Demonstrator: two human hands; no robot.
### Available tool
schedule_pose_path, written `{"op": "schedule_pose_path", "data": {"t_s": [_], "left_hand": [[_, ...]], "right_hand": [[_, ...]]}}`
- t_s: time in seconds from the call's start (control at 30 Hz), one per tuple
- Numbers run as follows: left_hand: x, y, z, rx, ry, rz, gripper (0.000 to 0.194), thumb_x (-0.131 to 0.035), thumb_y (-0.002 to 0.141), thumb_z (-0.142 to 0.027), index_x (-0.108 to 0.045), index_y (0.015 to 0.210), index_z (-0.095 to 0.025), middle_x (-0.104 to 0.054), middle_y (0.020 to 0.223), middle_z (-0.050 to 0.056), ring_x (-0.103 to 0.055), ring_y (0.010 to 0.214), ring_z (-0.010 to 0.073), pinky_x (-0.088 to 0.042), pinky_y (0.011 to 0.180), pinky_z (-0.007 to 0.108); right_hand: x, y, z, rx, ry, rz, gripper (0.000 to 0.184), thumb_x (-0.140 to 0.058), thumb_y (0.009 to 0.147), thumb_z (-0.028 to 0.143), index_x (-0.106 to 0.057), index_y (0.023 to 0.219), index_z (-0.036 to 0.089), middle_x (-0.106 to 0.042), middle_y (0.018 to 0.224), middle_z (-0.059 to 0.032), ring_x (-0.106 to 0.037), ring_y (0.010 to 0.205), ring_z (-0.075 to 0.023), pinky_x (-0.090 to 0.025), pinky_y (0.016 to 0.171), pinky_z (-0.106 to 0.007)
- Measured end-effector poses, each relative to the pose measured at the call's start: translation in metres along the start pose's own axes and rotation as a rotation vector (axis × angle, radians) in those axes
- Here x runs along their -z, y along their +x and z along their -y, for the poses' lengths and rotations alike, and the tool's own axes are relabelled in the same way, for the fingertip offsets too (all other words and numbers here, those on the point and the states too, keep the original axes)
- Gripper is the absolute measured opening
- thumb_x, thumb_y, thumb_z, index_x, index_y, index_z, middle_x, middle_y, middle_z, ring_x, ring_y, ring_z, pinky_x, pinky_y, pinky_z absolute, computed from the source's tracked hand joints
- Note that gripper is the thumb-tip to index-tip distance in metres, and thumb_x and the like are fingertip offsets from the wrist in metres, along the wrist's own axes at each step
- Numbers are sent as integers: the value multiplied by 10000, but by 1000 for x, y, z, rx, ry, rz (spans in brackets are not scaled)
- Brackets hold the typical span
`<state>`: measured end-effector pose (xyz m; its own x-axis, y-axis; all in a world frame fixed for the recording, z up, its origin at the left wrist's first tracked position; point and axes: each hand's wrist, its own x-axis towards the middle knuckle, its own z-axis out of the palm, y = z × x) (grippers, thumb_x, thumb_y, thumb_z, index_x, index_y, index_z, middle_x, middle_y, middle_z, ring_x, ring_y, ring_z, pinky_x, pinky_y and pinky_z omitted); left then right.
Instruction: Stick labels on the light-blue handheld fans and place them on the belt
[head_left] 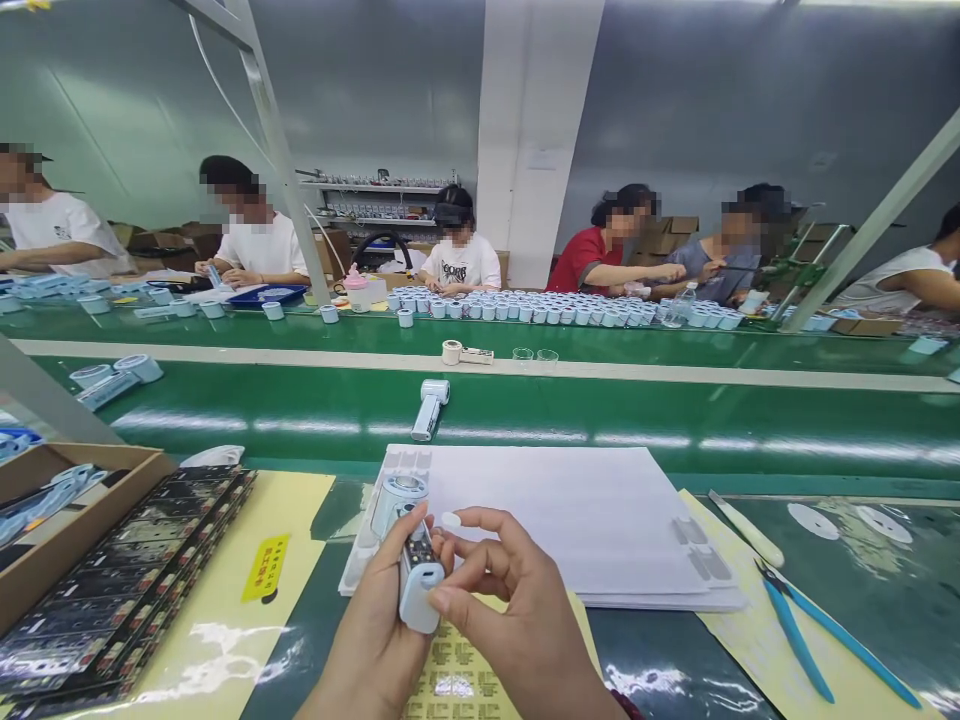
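Light-blue device (pixel 421 590) in hands (pixel 382 620); yellow label (pixel 267 566), characters unclear.

Left hand (pixel 386 615) gripping, palm up, fingers curled; right hand (pixel 510 590) reaching in beside it, fingers bending.

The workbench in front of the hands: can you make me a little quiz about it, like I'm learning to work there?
1. Pick one: what does the left hand hold?
A) a pair of pliers
B) a light blue device with a round head
C) a water bottle

2. True or false: the pliers lying on the right have red handles.

3. Fill in the blank: the cardboard box is on the ____ side of the stack of white sheets.

Key: 1. B; 2. False, they are blue; 3. left
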<state>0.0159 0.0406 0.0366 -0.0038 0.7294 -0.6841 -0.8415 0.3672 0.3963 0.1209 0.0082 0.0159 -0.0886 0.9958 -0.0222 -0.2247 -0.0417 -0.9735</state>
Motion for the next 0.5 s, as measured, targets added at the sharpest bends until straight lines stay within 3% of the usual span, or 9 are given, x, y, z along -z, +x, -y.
{"op": "schedule_pose_path", "data": {"t_s": [0.5], "left_hand": [[1, 1, -3, -1, -29, -7, 154, -521, 940, -133, -559, 791, -138, -550, 601, -1, -551, 426, 76, -509, 406, 157]], "right_hand": [[2, 5, 0, -40, -13, 67, 454, -790, 686, 181, -595, 1096, 208, -732, 693, 24, -660, 1147, -285, -462, 1040, -441]]}}
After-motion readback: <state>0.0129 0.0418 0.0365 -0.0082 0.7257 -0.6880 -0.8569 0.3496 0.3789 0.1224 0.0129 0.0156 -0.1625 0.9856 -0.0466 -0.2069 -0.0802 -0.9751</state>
